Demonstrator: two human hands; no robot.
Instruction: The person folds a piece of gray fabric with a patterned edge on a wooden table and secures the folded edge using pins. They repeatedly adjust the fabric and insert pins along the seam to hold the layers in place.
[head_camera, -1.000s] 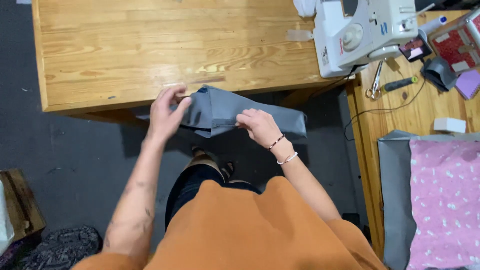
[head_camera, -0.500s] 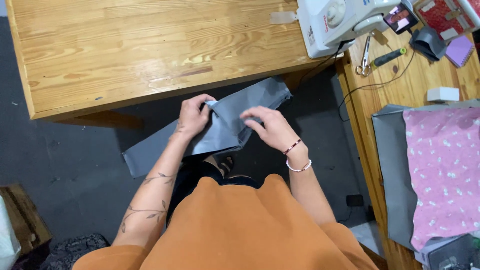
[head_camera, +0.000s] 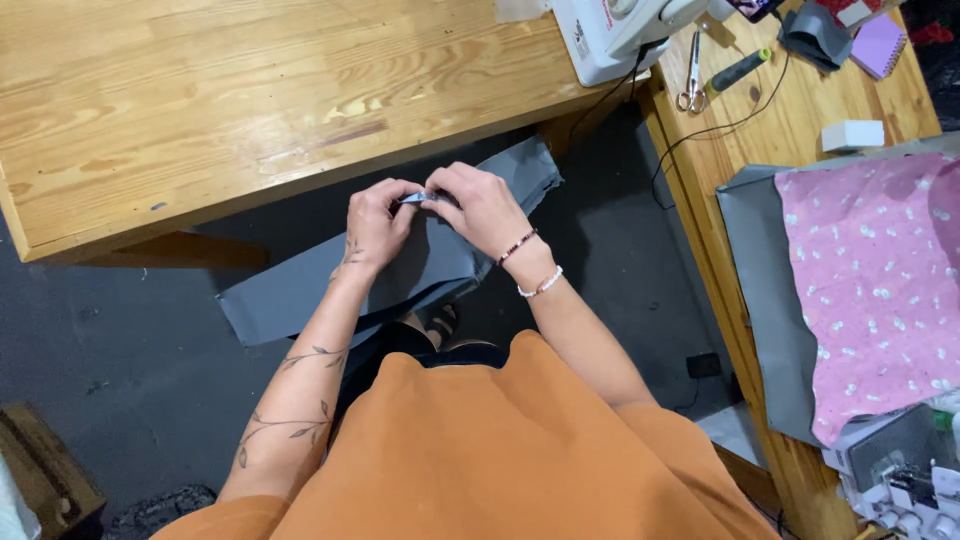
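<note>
**Both hands pinched together on the grey cloth**

I see my left hand (head_camera: 378, 222) and right hand (head_camera: 482, 207) meeting just below the near edge of the wooden table (head_camera: 200, 110), fingertips almost touching. Both are closed in a pinch on the upper fold of a strip of grey fabric (head_camera: 300, 295), which hangs in front of my lap, clear of the tabletop, and runs from lower left up to the right behind my right hand. A small pale bit shows between the fingertips; I cannot tell what it is.

At the table's far right corner stands a white sewing machine (head_camera: 610, 35). On the side bench to my right lie scissors (head_camera: 692, 85), a white block (head_camera: 851, 135) and a pink patterned cloth (head_camera: 880, 290) over more grey material.
</note>
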